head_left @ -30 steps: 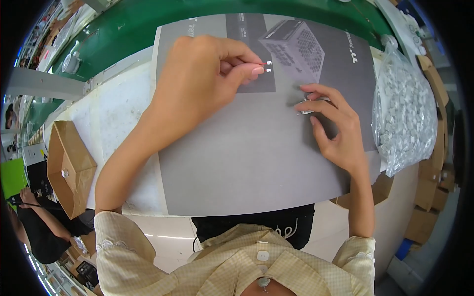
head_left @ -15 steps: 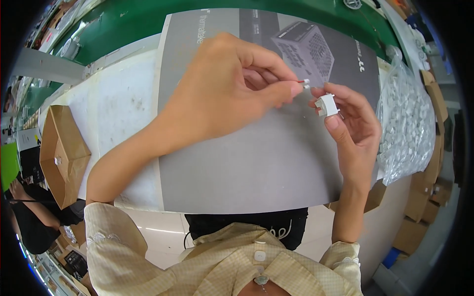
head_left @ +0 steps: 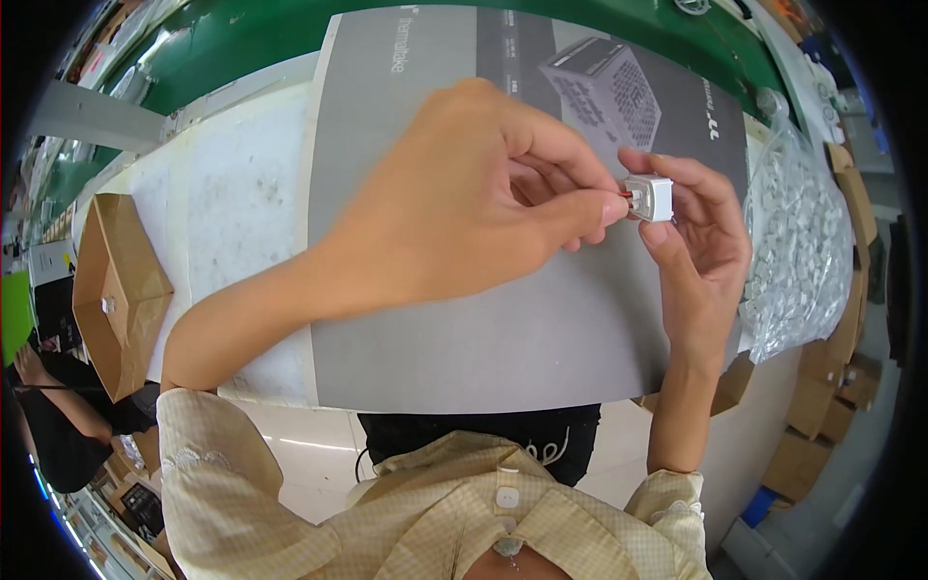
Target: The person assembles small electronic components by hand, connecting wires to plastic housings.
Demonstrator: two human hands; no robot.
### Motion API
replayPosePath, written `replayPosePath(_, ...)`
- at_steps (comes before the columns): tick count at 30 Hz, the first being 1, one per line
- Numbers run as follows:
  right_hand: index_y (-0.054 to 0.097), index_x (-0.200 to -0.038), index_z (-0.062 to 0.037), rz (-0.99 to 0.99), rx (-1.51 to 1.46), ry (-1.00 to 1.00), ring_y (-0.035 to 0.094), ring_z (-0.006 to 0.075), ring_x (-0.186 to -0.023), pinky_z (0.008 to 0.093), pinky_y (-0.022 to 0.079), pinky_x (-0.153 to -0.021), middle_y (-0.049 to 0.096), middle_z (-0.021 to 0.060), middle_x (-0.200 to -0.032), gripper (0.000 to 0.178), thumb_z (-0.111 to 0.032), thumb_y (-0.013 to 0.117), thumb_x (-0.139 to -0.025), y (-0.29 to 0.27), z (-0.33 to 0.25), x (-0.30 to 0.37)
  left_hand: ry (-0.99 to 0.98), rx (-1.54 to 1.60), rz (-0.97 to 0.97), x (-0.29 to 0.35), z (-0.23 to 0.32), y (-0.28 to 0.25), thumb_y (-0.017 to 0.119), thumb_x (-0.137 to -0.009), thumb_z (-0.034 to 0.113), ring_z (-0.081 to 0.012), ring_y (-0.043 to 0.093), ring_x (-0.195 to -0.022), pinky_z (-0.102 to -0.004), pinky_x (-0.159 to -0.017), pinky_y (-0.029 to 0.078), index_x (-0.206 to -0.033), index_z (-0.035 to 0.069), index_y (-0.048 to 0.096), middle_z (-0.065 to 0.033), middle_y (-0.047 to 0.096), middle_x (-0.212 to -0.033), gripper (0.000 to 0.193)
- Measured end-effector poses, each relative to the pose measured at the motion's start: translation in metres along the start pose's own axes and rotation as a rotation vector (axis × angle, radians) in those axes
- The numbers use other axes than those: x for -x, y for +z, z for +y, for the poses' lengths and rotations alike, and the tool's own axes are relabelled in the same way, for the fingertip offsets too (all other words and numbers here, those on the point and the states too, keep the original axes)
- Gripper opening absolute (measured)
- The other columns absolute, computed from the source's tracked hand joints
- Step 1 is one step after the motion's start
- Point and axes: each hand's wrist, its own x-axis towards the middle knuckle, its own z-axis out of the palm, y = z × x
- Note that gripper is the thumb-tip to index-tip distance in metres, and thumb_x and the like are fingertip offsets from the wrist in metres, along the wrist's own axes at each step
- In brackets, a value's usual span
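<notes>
My left hand (head_left: 483, 198) is closed in a pinch on the red wires (head_left: 626, 194) of a small white connector. That connector meets the open side of a little white plastic housing (head_left: 659, 199); how deep it sits cannot be made out. Thumb and fingers of my right hand (head_left: 706, 232) grip the housing from its right side. Both hands are above a large grey printed sheet (head_left: 464, 358) on the worktable, right of its middle.
A clear plastic bag (head_left: 797, 242) full of small white parts lies right of the sheet. On the left stands an open cardboard box (head_left: 126, 290) with a small white piece inside. Beyond it, another person's arm (head_left: 72, 406) shows. A green surface (head_left: 261, 34) runs along the back.
My left hand has moved right and slightly down, bringing the connector from apart to against the housing. My right hand has turned the housing a little and stays nearly in place.
</notes>
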Motion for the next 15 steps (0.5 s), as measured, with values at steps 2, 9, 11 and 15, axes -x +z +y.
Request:
replayPosePath(2,0.056,-0.124,0.0094,-0.008,-0.002,-0.014,0.066,0.0267,-0.112,0.0342,0.053,-0.094,0.064,0.0273,-0.123,0.038,0.009,0.066,-0.087,0.000,0.001,0.000,0.012,0.017,-0.032,0.000,0.001,-0.002,0.072,-0.091,0.007,-0.0129,0.069,-0.070,-0.0237,-0.064,0.054,-0.097,-0.005,0.074,-0.0109,0.073,-0.081,0.014)
replayPosePath(9,0.063,-0.116,0.0082,-0.096,0.437,-0.240,0.069,0.0259,-0.103,0.0323,0.055,-0.088,0.068,0.0236,-0.117,0.033,0.009,0.070,-0.083,-0.008,-0.006,-0.002,-0.128,0.132,-0.117,-0.002,0.003,-0.007,0.072,-0.092,0.009,-0.0136,0.069,-0.072,-0.0252,-0.068,0.056,-0.098,-0.004,0.074,-0.0105,0.073,-0.081,0.015)
replayPosePath(11,0.064,-0.114,0.0080,-0.050,0.484,-0.230,0.069,0.0244,-0.100,0.0314,0.055,-0.086,0.070,0.0223,-0.114,0.033,0.008,0.072,-0.082,-0.004,-0.011,-0.002,-0.169,0.154,-0.121,-0.003,0.004,-0.007,0.072,-0.092,0.009,-0.0136,0.069,-0.072,-0.0252,-0.069,0.056,-0.098,-0.004,0.074,-0.0104,0.073,-0.081,0.015)
replayPosePath(15,0.067,-0.112,0.0076,0.077,0.283,-0.070,0.069,0.0209,-0.092,0.0301,0.054,-0.081,0.073,0.0190,-0.107,0.035,0.007,0.075,-0.078,0.008,-0.011,0.000,-0.131,0.195,-0.148,-0.005,0.001,-0.007,0.073,-0.091,0.010,-0.0134,0.070,-0.073,-0.0249,-0.069,0.056,-0.097,-0.004,0.074,-0.0104,0.073,-0.081,0.015)
